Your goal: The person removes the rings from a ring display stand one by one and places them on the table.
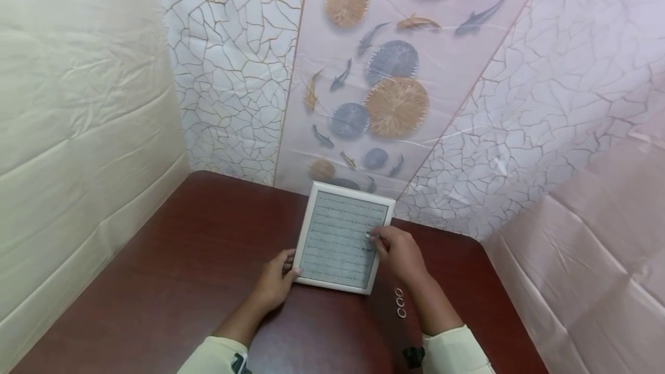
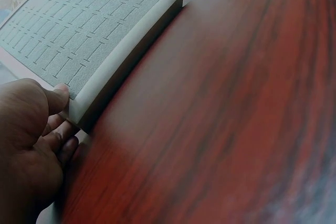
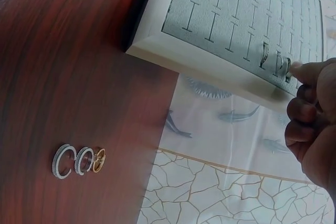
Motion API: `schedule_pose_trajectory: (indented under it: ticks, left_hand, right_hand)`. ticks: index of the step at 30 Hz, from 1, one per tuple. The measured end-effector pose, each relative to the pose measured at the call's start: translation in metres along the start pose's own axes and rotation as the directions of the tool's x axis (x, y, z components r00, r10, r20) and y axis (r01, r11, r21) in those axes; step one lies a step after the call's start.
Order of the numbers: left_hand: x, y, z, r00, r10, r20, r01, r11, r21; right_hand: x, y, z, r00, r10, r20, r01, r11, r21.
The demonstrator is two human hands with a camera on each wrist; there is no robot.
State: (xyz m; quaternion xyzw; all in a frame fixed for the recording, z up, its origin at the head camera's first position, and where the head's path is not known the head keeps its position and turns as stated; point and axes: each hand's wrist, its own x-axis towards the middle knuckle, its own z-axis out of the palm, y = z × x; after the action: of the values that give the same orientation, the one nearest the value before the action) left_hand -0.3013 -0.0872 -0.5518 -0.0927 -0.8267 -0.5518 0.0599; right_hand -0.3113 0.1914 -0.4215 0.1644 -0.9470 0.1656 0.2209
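A ring display tray (image 1: 343, 291) with a white frame and a grey slotted pad leans tilted up on the table. My left hand (image 1: 275, 279) grips its lower left corner, thumb over the front edge and fingers behind, as the left wrist view (image 2: 31, 135) also shows. At the right side of the pad, my right hand (image 1: 402, 250) pinches a ring (image 3: 287, 67) at a slot. Close to it, silvery rings (image 3: 264, 55) sit in the pad. The right fingertips partly cover the pinched ring.
Three rings lie in a row on the dark red table (image 1: 208, 258), right of the tray: two silvery rings (image 3: 64, 161) and a gold-coloured ring (image 3: 98, 160). Patterned cloth (image 1: 234, 74) hangs behind the table, and plain cloth hangs at both sides.
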Motion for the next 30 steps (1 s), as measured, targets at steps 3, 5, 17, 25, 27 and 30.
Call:
schedule_pose_trajectory:
  ticks: [3, 5, 17, 25, 27, 30]
  left_hand:
    - [0.0001, 0.0016, 0.0006, 1.0, 0.01, -0.001, -0.01, 1.0, 0.004]
    - [0.0002, 0.0022, 0.0012, 1.0, 0.008, -0.001, -0.008, 1.0, 0.005]
    - [-0.0016, 0.002, -0.0019, 1.0, -0.001, 0.002, 0.001, 1.0, 0.012]
    - [-0.0021, 0.0027, -0.0019, 1.0, -0.001, 0.008, 0.001, 1.0, 0.005]
    - [-0.002, 0.0028, -0.0019, 1.0, -0.001, 0.008, 0.001, 1.0, -0.002]
    - [-0.0018, 0.0032, -0.002, 1.0, 0.003, 0.005, -0.003, 1.0, -0.006]
  right_hand:
    - [0.0004, 0.0008, 0.0005, 1.0, 0.001, -0.021, -0.001, 1.0, -0.018]
    - [0.0002, 0.0011, 0.0008, 0.999, -0.004, -0.033, 0.003, 0.999, -0.033]
    - [-0.0006, 0.0001, 0.0047, 0.998, -0.059, -0.024, 0.057, 0.996, -0.062]
    - [0.0002, -0.0007, 0.0058, 0.999, -0.037, -0.003, 0.036, 0.993, -0.113]
    - [0.0006, -0.0007, 0.006, 0.999, -0.035, 0.005, 0.035, 0.992, -0.12]
    - [0.0016, -0.0011, 0.006, 0.999, -0.032, 0.019, 0.035, 0.991, -0.127]
